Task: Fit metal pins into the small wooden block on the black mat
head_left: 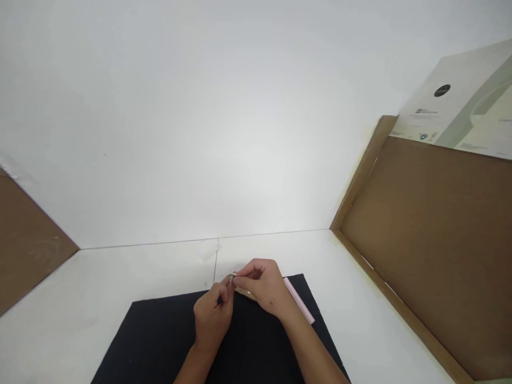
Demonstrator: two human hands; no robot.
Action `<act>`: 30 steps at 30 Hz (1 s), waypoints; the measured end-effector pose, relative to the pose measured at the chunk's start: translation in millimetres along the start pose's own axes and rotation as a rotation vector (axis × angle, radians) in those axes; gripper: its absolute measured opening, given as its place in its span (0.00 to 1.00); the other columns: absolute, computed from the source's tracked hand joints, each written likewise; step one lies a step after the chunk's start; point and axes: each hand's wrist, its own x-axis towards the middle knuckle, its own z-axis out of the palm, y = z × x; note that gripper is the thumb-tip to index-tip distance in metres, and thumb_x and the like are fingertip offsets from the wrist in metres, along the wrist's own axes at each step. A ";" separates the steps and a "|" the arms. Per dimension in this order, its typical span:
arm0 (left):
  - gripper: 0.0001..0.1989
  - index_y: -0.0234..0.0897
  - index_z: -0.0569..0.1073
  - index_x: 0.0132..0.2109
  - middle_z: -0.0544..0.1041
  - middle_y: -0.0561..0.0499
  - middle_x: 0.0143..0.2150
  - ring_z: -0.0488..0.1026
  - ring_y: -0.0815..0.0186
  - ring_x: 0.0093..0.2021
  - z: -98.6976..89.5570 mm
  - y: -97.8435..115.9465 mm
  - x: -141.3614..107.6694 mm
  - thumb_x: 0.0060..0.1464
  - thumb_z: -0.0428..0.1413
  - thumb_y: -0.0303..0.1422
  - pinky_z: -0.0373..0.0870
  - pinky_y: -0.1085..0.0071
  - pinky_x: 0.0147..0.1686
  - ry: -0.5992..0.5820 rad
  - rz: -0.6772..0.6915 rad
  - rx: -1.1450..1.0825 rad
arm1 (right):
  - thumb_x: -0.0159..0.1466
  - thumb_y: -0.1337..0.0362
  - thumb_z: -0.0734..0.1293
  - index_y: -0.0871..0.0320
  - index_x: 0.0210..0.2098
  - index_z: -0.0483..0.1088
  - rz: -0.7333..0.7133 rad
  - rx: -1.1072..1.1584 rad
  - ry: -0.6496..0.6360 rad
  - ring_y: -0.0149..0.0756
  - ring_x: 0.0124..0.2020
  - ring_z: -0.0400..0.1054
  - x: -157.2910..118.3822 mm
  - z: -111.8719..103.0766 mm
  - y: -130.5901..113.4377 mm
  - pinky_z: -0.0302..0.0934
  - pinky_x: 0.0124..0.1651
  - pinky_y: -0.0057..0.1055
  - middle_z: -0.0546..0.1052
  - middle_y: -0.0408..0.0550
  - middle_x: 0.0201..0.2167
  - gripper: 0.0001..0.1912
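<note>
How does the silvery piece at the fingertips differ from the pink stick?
The silvery piece is greyish; the pink stick is pale pink. The piece looks tiny; the stick is long and straight. The piece is at the fingertips of the left hand and right hand; the stick lies on the black mat.

From my remote seat I can read no words; above the flat brown cardboard panel (436,245), the white-and-green printed paper sheet (424,101) bears blurred small lettering and a black oval mark (442,90).

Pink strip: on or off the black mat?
On: the pink strip lies on the black mat, within its edges, beside the right hand.
</note>
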 end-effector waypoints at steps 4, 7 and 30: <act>0.17 0.39 0.59 0.24 0.80 0.54 0.28 0.79 0.70 0.29 0.5 -3.0 -1.5 0.58 0.55 0.29 0.71 0.80 0.27 -0.032 -0.014 -0.080 | 0.50 0.59 0.76 0.60 0.27 0.76 0.002 0.007 -0.077 0.36 0.32 0.74 -2.4 -3.6 -3.3 0.66 0.35 0.30 0.80 0.46 0.27 0.11; 0.15 0.41 0.59 0.25 0.83 0.50 0.35 0.81 0.65 0.37 0.7 -6.1 -3.4 0.58 0.54 0.28 0.75 0.77 0.33 -0.078 -0.036 -0.150 | 0.49 0.61 0.76 0.59 0.26 0.77 -0.014 -0.054 -0.142 0.37 0.33 0.74 -5.5 -6.5 -8.7 0.67 0.37 0.31 0.80 0.46 0.28 0.09; 0.17 0.40 0.59 0.23 0.79 0.53 0.26 0.79 0.67 0.29 -1.4 -0.9 -0.6 0.59 0.54 0.30 0.70 0.79 0.26 -0.051 -0.027 -0.077 | 0.50 0.60 0.75 0.57 0.25 0.76 -0.056 -0.101 -0.083 0.39 0.39 0.75 -9.1 -0.2 -17.4 0.67 0.43 0.33 0.81 0.47 0.31 0.08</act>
